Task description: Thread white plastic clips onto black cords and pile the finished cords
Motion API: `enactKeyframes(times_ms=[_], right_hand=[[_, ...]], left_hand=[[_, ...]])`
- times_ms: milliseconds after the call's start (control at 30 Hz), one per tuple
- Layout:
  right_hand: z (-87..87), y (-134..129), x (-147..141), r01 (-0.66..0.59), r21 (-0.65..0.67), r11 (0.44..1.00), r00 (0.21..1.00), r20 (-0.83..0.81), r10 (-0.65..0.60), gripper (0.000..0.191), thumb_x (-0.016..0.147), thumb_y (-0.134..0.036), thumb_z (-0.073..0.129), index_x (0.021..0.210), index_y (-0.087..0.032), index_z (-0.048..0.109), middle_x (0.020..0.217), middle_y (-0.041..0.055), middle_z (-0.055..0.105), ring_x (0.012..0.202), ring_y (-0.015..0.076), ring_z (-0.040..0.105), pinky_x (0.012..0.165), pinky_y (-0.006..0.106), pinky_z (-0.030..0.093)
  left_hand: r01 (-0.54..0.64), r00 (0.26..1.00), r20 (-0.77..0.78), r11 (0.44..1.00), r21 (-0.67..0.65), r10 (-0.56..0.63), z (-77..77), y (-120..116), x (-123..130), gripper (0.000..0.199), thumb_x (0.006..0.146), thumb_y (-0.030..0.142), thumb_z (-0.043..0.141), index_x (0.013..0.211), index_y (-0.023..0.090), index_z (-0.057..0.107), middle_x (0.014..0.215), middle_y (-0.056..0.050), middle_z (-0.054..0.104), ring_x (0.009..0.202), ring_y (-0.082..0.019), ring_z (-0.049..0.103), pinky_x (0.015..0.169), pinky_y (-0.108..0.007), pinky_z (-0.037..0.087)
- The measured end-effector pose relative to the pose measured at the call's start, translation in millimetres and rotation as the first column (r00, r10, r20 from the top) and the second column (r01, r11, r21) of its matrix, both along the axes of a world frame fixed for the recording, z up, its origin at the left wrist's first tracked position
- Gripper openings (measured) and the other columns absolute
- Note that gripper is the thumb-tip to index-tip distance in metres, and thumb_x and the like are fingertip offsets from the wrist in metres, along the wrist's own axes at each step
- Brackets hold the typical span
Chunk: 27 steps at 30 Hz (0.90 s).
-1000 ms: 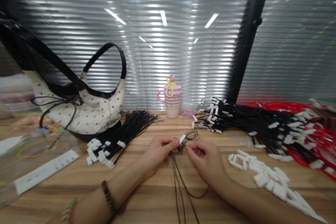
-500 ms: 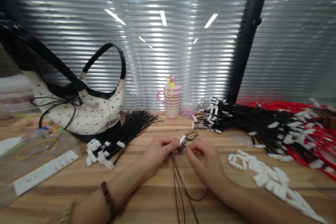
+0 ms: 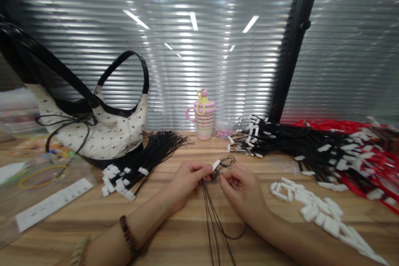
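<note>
Over the middle of the table, my left hand [image 3: 192, 181] pinches a bundle of thin black cord [image 3: 209, 205] just beside a small white tag [image 3: 216, 164]. Cord loops [image 3: 227, 161] stick out beyond the fingers, and loose strands hang down toward the near edge. Close on the other side, my right hand [image 3: 241, 185] has its thumb and forefinger pressed together at the cord bundle. The strand between those fingertips is too fine to see clearly, and the crossing of cords between the hands is blurred.
At left, a spotted handbag [image 3: 102, 133] stands behind tagged black cords [image 3: 146, 158] and a plastic bag [image 3: 52, 191]. A striped mug [image 3: 205, 120] and small tub [image 3: 223, 130] are at the back. Black cords [image 3: 286, 139], red cords [image 3: 385, 166] and white tags [image 3: 321, 212] lie right.
Almost nothing differs. The right thumb and forefinger have shifted very slightly left at the cord; the left hand keeps its pinch in the same place.
</note>
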State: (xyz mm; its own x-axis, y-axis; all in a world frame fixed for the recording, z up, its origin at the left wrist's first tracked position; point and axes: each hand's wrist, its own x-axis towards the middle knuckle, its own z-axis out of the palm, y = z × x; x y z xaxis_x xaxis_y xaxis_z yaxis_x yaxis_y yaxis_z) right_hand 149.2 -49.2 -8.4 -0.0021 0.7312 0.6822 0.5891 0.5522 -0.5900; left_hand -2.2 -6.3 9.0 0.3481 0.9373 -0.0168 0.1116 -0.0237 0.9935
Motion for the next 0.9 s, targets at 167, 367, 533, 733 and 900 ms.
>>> enactKeyframes(times_ms=[167, 367, 533, 733, 900], right_hand=[[-0.8, 1.5, 0.6, -0.004, 0.013, 1.000, 1.000, -0.008, 0.004, 0.014, 0.069, -0.008, 0.053, 0.057, -0.015, 0.053, 0.057, -0.0011, 0.046, 0.057, 0.0093, 0.043, 0.052, 0.019, 0.030], [-2.0, 4.6, 2.4, -0.005, 0.027, 1.000, 1.000, -0.012, 0.005, 0.015, 0.068, -0.009, 0.054, 0.054, -0.015, 0.052, 0.056, -0.0011, 0.046, 0.056, 0.0096, 0.043, 0.051, 0.020, 0.030], [-3.3, 4.4, 2.2, 0.016, 0.054, 0.998, 1.000, 0.021, -0.017, 0.017, 0.067, -0.008, 0.053, 0.053, -0.015, 0.047, 0.056, -0.0015, 0.045, 0.056, 0.0096, 0.043, 0.051, 0.020, 0.029], [-2.9, 2.7, 1.1, -0.030, 0.067, 0.997, 0.995, 0.094, 0.023, 0.016, 0.069, -0.008, 0.052, 0.054, -0.015, 0.049, 0.059, -0.0005, 0.047, 0.059, 0.0101, 0.045, 0.053, 0.020, 0.030], [-2.0, 1.9, 1.0, -0.042, 0.001, 0.999, 0.995, 0.090, 0.042, 0.014, 0.070, -0.009, 0.052, 0.057, -0.015, 0.054, 0.059, -0.0003, 0.048, 0.058, 0.0099, 0.045, 0.052, 0.020, 0.030]], left_hand=[[-0.022, 1.000, -0.015, 1.000, -0.006, 0.022, 0.7, 0.0, 2.0, 0.025, 0.067, 0.036, 0.060, 0.061, 0.012, 0.063, 0.059, 0.000, 0.056, 0.048, -0.004, 0.036, 0.048, -0.019, 0.022], [-0.030, 0.999, -0.013, 0.999, -0.017, 0.030, 2.9, -1.6, 3.4, 0.025, 0.065, 0.037, 0.062, 0.064, 0.011, 0.064, 0.059, -0.001, 0.057, 0.050, -0.005, 0.037, 0.049, -0.019, 0.023], [-0.043, 0.999, -0.026, 0.999, -0.019, 0.043, 3.7, -2.6, 4.0, 0.025, 0.064, 0.037, 0.062, 0.064, 0.011, 0.064, 0.059, -0.001, 0.057, 0.051, -0.006, 0.039, 0.049, -0.019, 0.023], [-0.027, 0.999, -0.019, 1.000, -0.014, 0.027, 3.3, -3.6, 4.7, 0.026, 0.064, 0.038, 0.062, 0.062, 0.013, 0.064, 0.059, 0.000, 0.058, 0.053, -0.007, 0.041, 0.051, -0.019, 0.025], [-0.004, 1.000, -0.012, 1.000, 0.021, 0.005, 1.3, -2.5, 4.4, 0.025, 0.065, 0.038, 0.062, 0.062, 0.013, 0.065, 0.059, 0.001, 0.057, 0.054, -0.007, 0.041, 0.053, -0.019, 0.027]])
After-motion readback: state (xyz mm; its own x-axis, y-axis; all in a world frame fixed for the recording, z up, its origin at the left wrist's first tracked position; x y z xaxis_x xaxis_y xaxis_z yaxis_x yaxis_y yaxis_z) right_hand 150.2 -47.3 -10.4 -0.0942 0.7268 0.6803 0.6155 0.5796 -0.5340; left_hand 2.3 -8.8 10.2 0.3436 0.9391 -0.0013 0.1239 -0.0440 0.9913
